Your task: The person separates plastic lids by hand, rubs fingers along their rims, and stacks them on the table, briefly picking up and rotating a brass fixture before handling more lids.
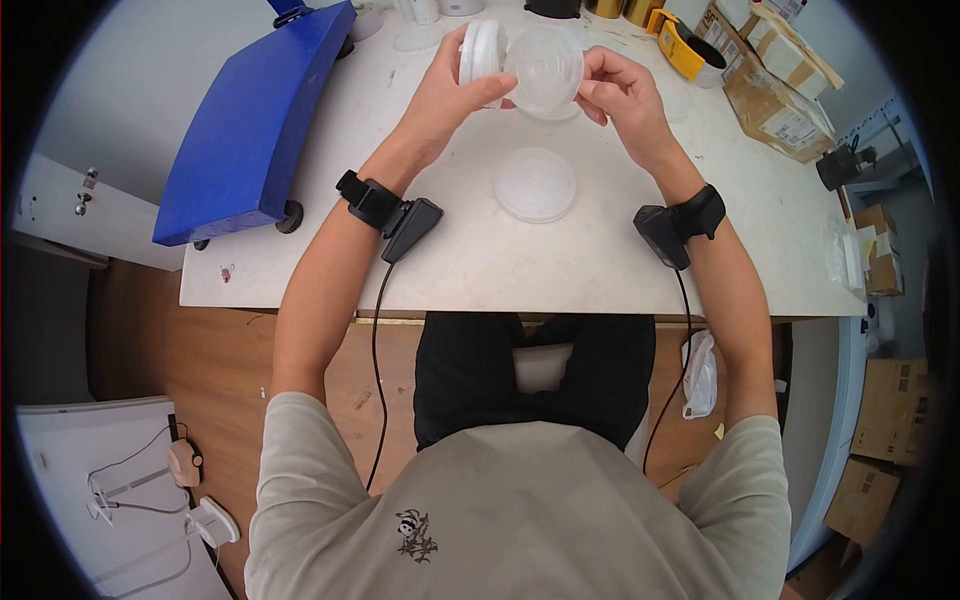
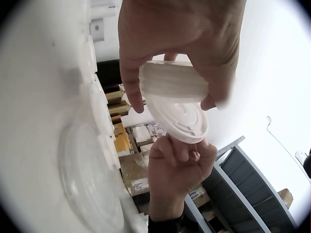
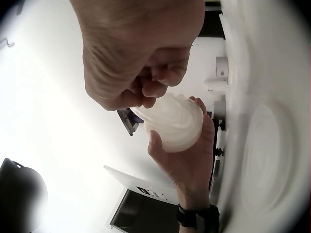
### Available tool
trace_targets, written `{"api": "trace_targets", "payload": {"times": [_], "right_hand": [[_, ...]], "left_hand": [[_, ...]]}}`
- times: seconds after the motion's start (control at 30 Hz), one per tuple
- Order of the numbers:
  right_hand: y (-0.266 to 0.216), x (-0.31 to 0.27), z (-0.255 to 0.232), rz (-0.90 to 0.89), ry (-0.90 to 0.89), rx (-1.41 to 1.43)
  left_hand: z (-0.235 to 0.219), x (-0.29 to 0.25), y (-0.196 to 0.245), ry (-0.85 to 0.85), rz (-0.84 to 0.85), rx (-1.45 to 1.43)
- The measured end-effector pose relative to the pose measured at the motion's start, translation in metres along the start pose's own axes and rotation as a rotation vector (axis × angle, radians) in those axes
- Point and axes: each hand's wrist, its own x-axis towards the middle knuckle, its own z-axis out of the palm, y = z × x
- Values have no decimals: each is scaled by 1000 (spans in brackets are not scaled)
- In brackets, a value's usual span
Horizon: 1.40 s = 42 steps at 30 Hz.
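Observation:
Over the table, my left hand (image 1: pixel 455 95) grips a stack of round translucent plastic lids (image 1: pixel 482 55), fingers on one side and thumb on the other. My right hand (image 1: pixel 630 105) pinches the edge of a single lid (image 1: pixel 547 72), which stands tilted just right of the stack. In the left wrist view, this lid (image 2: pixel 181 118) shows its ringed face, close against the stack (image 2: pixel 172 82). The right wrist view has the right fingers curled in at the lid's rim. Another round lid (image 1: pixel 535 186) lies flat on the white table between my forearms.
A blue platform (image 1: pixel 260 120) on small feet occupies the left of the table. Taped cardboard boxes (image 1: pixel 780 110) and a yellow-and-black object (image 1: pixel 685 50) stand at the back right. White containers (image 1: pixel 420 10) line the far edge. A black holder (image 1: pixel 845 168) sits at the right edge.

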Motion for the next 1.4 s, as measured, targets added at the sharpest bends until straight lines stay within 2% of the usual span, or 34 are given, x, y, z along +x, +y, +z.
{"api": "trace_targets", "payload": {"times": [0.13, 0.2, 0.23, 0.3, 0.37, 0.43, 0.47, 0.53, 0.57, 0.63, 0.67, 0.77, 0.83, 0.87, 0.93, 1.0, 1.03, 1.1, 1.2, 1.33, 1.4], "right_hand": [[4, 2, -12, 6, 18, -27], [8, 5, -21, 34, 149, 12], [12, 7, -28, 35, 150, 12], [26, 9, -48, 27, 320, 162], [35, 10, -64, 25, 347, 187], [39, 10, -74, 91, 636, 349], [41, 10, -80, 91, 633, 348], [43, 8, -90, 136, 980, 268], [43, 7, -95, 136, 980, 266], [39, 8, -100, -12, 1127, 180], [36, 9, -99, -14, 1125, 179], [31, 8, -92, -75, 1088, 89], [35, 9, -80, -87, 883, 69], [34, 10, -69, -86, 883, 69], [34, 10, -43, -143, 442, -235], [32, 7, -18, -110, 137, -314], [26, 4, -4, -108, 138, -311], [8, -2, 17, -12, -122, -343], [3, -6, 30, -22, -154, -365], [20, -4, 21, -2, -125, -347], [20, -5, 19, 0, -117, -256]], "left_hand": [[-2, 4, -4, 31, 16, 13], [-1, 3, -6, 27, 16, 9], [0, 2, -5, 22, 12, 13], [0, 3, -8, 15, 8, 17], [-3, 5, -12, 16, -14, -10], [-5, 5, -14, 26, -25, -10], [-5, 4, -14, 35, -38, -10], [-7, 5, -17, 48, -32, 26], [-8, 5, -19, 59, -27, 62], [-6, 3, -17, 57, -36, 50], [-4, 2, -15, 55, -46, 39], [-2, 2, -14, 73, -52, 48], [-2, 2, -15, 65, -60, 53], [-2, 2, -15, 57, -68, 58], [1, 0, -14, 61, -72, 82], [2, -2, -12, 68, -79, 108], [3, -3, -10, 50, -63, 117], [5, -3, -6, 29, -51, 123], [6, -3, -6, -21, -79, 151], [9, -3, -12, -43, -72, 192], [9, -3, -12, -53, -81, 182]]}}
